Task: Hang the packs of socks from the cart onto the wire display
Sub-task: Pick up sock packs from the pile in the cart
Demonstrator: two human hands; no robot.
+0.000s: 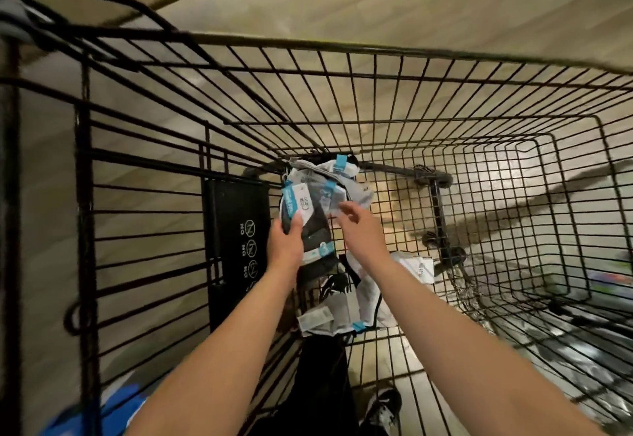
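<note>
Down inside the black wire cart [445,99], both bare arms reached toward a heap of sock packs [318,189] lying on the basket floor near its left wall. The left hand [286,242] was clamped on one pack, thumb on top across its dark front, just beside a blue-and-white label [291,201]. The right hand [363,226] hovered close to the right of that same bundle, its fingers [346,211] loosely spread and curled, touching or nearly touching a clear-wrapped grey pack; whether it actually gripped anything could not be told. More packs [346,312] lay nearer the body, white and grey with blue clips, partly under the right forearm, and another white label [419,269] showed just right of that arm. A black panel [236,230] with round white symbols stood against the cart's left side. Below the basket, a dark shoe [383,408] rested on the pale floor [411,0]. The picture was blurred at its edges.
</note>
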